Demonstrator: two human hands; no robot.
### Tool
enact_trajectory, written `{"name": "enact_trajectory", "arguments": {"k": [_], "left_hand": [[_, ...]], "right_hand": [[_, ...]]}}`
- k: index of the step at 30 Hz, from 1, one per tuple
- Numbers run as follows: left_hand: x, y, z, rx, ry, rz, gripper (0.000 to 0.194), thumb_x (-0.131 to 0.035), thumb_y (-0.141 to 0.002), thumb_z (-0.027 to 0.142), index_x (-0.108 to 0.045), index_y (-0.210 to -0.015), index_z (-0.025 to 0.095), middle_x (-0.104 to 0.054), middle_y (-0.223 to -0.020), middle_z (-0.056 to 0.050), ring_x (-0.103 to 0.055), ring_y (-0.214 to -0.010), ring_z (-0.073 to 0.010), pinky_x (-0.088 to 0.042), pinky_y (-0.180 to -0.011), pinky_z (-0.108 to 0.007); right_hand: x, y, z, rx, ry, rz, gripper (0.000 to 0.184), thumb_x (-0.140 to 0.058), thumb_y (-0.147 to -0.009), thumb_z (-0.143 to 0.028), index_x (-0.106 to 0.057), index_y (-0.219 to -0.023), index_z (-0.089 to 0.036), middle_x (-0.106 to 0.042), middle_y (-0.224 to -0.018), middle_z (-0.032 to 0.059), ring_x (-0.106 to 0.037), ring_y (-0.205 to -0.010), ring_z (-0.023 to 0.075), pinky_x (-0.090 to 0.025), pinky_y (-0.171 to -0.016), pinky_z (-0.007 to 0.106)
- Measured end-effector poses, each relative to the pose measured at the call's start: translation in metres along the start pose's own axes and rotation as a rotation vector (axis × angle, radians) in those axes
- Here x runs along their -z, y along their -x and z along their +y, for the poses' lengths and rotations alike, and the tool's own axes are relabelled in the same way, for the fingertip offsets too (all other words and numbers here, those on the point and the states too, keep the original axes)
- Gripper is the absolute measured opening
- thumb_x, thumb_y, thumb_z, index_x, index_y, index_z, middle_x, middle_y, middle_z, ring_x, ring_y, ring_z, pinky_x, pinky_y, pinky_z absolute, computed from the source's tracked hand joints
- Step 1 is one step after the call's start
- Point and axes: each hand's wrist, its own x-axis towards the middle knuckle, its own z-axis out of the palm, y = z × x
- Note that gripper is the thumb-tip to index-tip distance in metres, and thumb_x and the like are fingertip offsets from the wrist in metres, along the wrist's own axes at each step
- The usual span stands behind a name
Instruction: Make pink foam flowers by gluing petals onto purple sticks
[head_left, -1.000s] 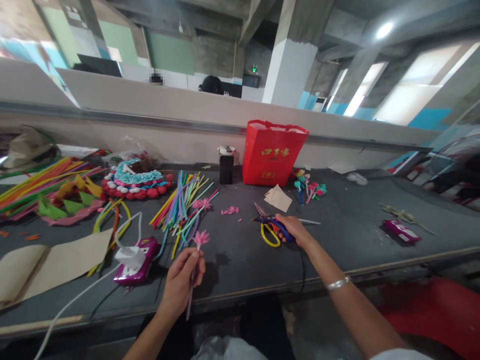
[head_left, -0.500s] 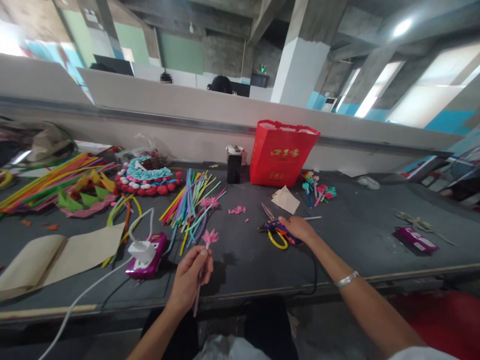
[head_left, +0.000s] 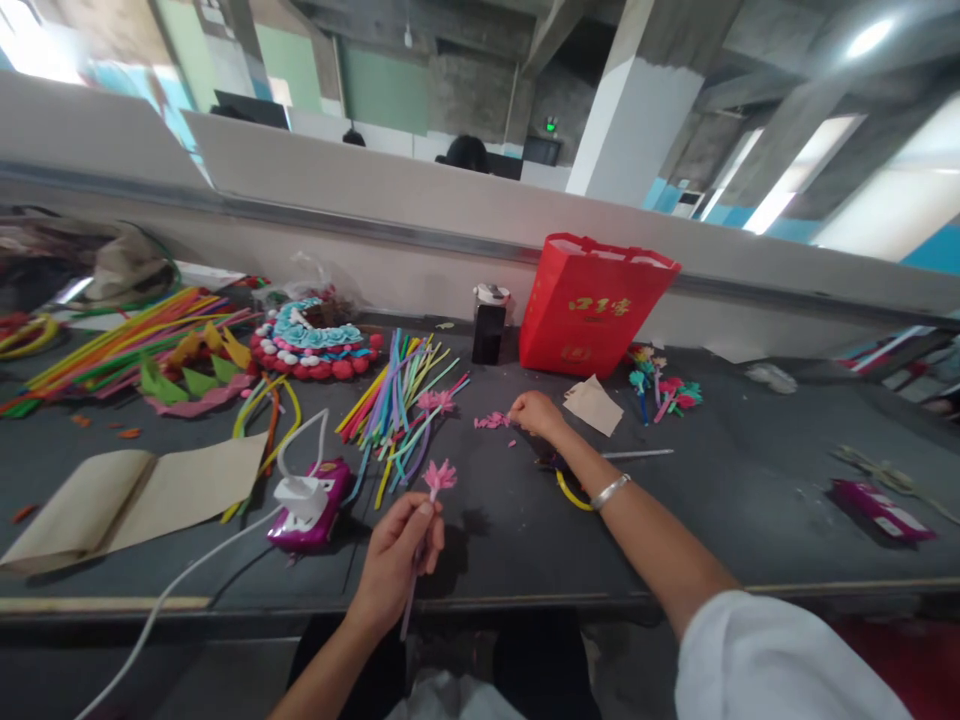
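My left hand (head_left: pixel 407 540) is closed around the thin stem of a pink craft flower (head_left: pixel 440 474), which stands upright above my fingers with its petals spread. My right hand (head_left: pixel 534 412) reaches to the edge of a small pile of pink petals (head_left: pixel 492 421) on the dark table. Its fingertips are pinched together there; whatever lies between them is too small to make out. Under my right forearm, a yellow loop handle (head_left: pixel 574 490) shows beside a dark object, both partly hidden. A thin pale stick (head_left: pixel 637 454) lies to the right of the forearm.
Coloured stems (head_left: pixel 394 400) lie in a heap left of the petals. A red bag (head_left: pixel 600 310), a dark phone (head_left: pixel 489 333) and brown paper squares (head_left: pixel 592 404) are farther back. A purple power strip (head_left: pixel 311 520) with a white cable and an open notebook (head_left: pixel 135 500) lie left.
My right hand has left the scissors and dark bundle and moved left to the pink petals. My left hand keeps hold of the flower. The view has shifted slightly.
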Motion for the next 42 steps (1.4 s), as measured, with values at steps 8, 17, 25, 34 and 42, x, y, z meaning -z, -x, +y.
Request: {"name": "enact_trajectory", "arguments": {"k": [8, 17, 25, 34, 42], "left_hand": [[-0.003, 0.001, 0.004, 0.015, 0.002, 0.007, 0.027, -0.064, -0.084, 0.043, -0.057, -0.088, 0.017, -0.057, -0.056, 0.004, -0.043, -0.038, -0.0047, -0.027, -0.039, -0.016], [-0.003, 0.0, 0.002, -0.019, -0.006, -0.002, 0.028, -0.064, -0.084, 0.044, -0.057, -0.088, 0.017, -0.058, -0.057, 0.004, -0.044, -0.038, -0.0049, -0.025, -0.039, -0.017], [-0.008, 0.001, 0.001, -0.058, -0.035, 0.02, 0.031, -0.065, -0.08, 0.046, -0.057, -0.085, 0.017, -0.057, -0.055, 0.005, -0.042, -0.035, -0.0045, -0.022, -0.036, -0.016], [-0.013, 0.004, 0.001, -0.077, -0.071, 0.028, 0.03, -0.065, -0.079, 0.045, -0.055, -0.082, 0.017, -0.056, -0.055, 0.005, -0.041, -0.035, -0.0042, -0.021, -0.035, -0.016], [-0.014, 0.006, -0.001, -0.11, -0.085, 0.002, 0.029, -0.065, -0.079, 0.045, -0.056, -0.081, 0.017, -0.057, -0.054, 0.005, -0.04, -0.034, -0.0042, -0.02, -0.035, -0.017]], "right_hand": [[-0.013, -0.024, -0.002, -0.113, -0.083, -0.094, 0.033, -0.059, -0.094, -0.034, -0.058, -0.122, -0.016, -0.06, -0.122, 0.0091, -0.063, -0.102, 0.0213, -0.054, -0.085, 0.042], [0.004, 0.021, 0.008, -0.001, -0.42, 0.107, 0.034, -0.061, -0.092, -0.034, -0.058, -0.122, -0.016, -0.06, -0.124, 0.0082, -0.062, -0.103, 0.0225, -0.054, -0.085, 0.041], [-0.02, 0.093, 0.015, 0.117, -0.848, 0.114, 0.026, -0.061, -0.092, -0.032, -0.062, -0.11, -0.014, -0.066, -0.097, 0.0042, -0.064, -0.075, 0.0128, -0.054, -0.061, 0.026], [-0.077, 0.159, 0.007, 0.2, -1.107, 0.14, 0.037, -0.071, -0.066, -0.044, -0.073, -0.089, -0.015, -0.073, -0.08, 0.0082, -0.062, -0.06, 0.0152, -0.036, -0.039, 0.019], [-0.106, 0.17, 0.01, 0.189, -0.988, 0.321, 0.036, -0.064, -0.074, -0.043, -0.073, -0.093, -0.014, -0.067, -0.06, 0.0015, -0.044, -0.038, 0.0079, -0.032, -0.038, 0.021]]}}
